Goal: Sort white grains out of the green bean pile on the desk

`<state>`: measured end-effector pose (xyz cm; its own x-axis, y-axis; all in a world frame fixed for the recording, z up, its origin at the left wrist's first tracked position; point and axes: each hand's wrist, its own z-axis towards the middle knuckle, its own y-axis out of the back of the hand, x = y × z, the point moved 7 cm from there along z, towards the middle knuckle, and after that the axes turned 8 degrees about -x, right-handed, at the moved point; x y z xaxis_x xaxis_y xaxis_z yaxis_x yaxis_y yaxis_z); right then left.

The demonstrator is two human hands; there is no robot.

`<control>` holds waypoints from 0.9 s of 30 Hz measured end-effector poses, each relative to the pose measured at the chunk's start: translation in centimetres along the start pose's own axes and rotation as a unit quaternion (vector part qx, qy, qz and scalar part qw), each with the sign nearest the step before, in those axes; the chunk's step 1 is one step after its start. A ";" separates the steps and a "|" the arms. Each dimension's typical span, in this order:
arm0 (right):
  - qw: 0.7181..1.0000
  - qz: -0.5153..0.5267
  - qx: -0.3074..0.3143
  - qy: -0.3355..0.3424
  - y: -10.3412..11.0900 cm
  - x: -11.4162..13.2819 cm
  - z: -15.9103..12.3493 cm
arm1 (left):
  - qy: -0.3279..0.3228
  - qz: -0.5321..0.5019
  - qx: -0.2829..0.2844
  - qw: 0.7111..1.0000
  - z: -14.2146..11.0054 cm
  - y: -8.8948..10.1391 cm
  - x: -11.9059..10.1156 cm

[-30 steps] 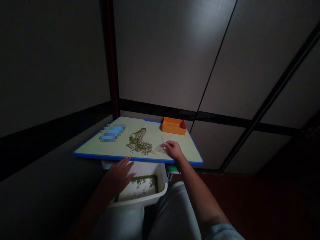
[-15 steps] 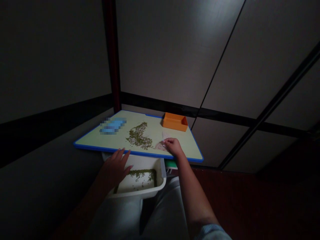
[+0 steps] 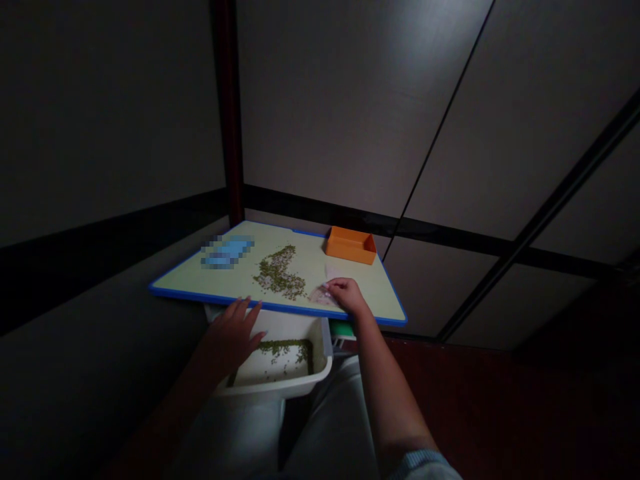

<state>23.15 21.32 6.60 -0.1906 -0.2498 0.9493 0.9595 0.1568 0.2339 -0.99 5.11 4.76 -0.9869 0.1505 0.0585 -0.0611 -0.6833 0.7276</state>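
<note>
Small green beans or grains (image 3: 280, 275) lie scattered over a pale yellow board (image 3: 200, 285) with a blue rim. My right hand (image 3: 347, 295) rests low over the board to the right of them, thumb and fingers pinched together. Whatever sits in the pinch is too small to make out. Beneath those fingertips is a pale pinkish patch (image 3: 323, 295), perhaps a thin clear bag or film. My left hand (image 3: 234, 337) has its fingers spread, their tips at the board's front edge. Below that edge, a white plastic bin (image 3: 300, 385) contains more green grains.
An orange open box (image 3: 350, 250) stands at the board's back right. A blurred blue item (image 3: 227, 252) lies at the board's left. Something green (image 3: 343, 328) shows under the right front edge. Panelled walls (image 3: 340, 100) enclose the back and left. My legs are below.
Very little differs. My right hand's fingers have shifted slightly over the pale patch, and the view has moved a touch. My left hand stays put.
</note>
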 end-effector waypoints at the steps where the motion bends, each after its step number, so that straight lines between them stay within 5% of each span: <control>1: 1.000 -0.003 0.000 0.003 0.0 0.0 0.0 | 0.000 0.000 0.001 1.000 0.0 0.0 0.0; 11: 0.996 -0.065 -0.065 0.025 0.8 -0.9 0.6 | -0.003 0.007 0.004 1.000 -0.1 -0.1 0.0; 27: 0.999 -0.043 0.007 0.030 -0.1 -0.1 -0.1 | -0.009 0.016 0.002 1.000 0.0 0.0 -0.2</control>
<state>23.10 21.22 6.50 -0.2596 -0.3205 0.9110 0.9368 0.1455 0.3181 -0.82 5.08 4.73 -0.9855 0.1416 0.0938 -0.0291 -0.6852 0.7278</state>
